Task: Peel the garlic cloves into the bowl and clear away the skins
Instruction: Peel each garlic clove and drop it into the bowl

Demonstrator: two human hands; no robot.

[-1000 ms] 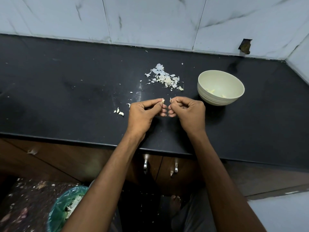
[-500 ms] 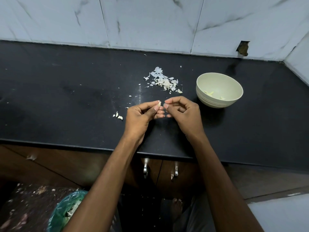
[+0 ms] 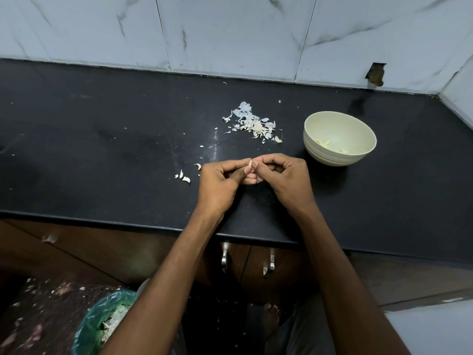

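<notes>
Black counter (image 3: pixel 102 155) runs across mid frame, marble-look wall tiles (image 3: pixel 230 34) behind. L hand (image 3: pixel 220 183) & R hand (image 3: pixel 284 175) meet at centre frame, fingers curled, both pinching one small garlic clove (image 3: pixel 250 163) betw. thumb & fingertips, just above the counter. Pile of skins (image 3: pixel 253 124) lies above the hands, w/ stray flakes around it. Pale bowl (image 3: pixel 340 155) sits right of centre, near R hand, a few peeled bits inside. More cloves (image 3: pixel 185 176) lie just left of L hand. Green-lined bin (image 3: pixel 102 321) at lower left, under counter edge.
</notes>
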